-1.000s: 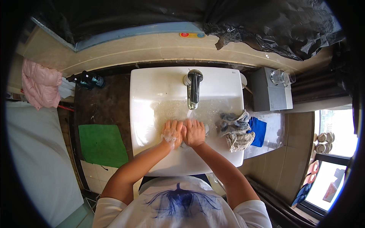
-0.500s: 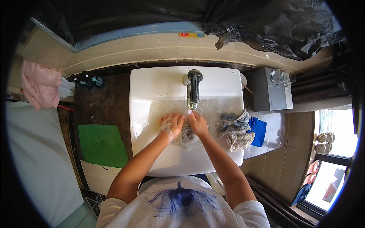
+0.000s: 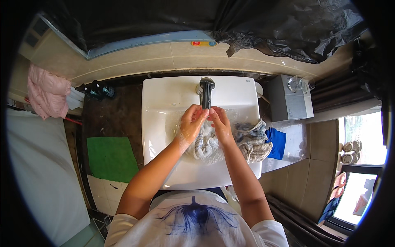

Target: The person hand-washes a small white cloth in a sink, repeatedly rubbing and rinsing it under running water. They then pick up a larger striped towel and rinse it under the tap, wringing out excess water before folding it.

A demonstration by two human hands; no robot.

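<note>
A wet, grey-and-white striped cloth [image 3: 201, 145] lies bunched in the suds of the white sink [image 3: 158, 168]. Its upper part runs up between my hands, right below the spout of the chrome faucet [image 3: 207, 92]. My left hand [image 3: 190, 125] has soapy skin, and its fingers are closed at the cloth's upper end. Opposite it, my right hand [image 3: 220, 123] is closed too, thumb and fingertips almost meeting the left ones. What lies right between the fingertips is partly hidden by the spout and fingers.
Wet grey knitted pieces [image 3: 253, 142] lie over the sink's right edge, beside a blue cloth [image 3: 275, 143]. Behind them stands a grey box [image 3: 288, 99] with drinking glasses [image 3: 298, 83]. Left are a green sheet [image 3: 112, 158] and dark bottles [image 3: 98, 90].
Both hands have moved up and away from me, from the cloth in the suds to the spout. More of the cloth now shows below them.
</note>
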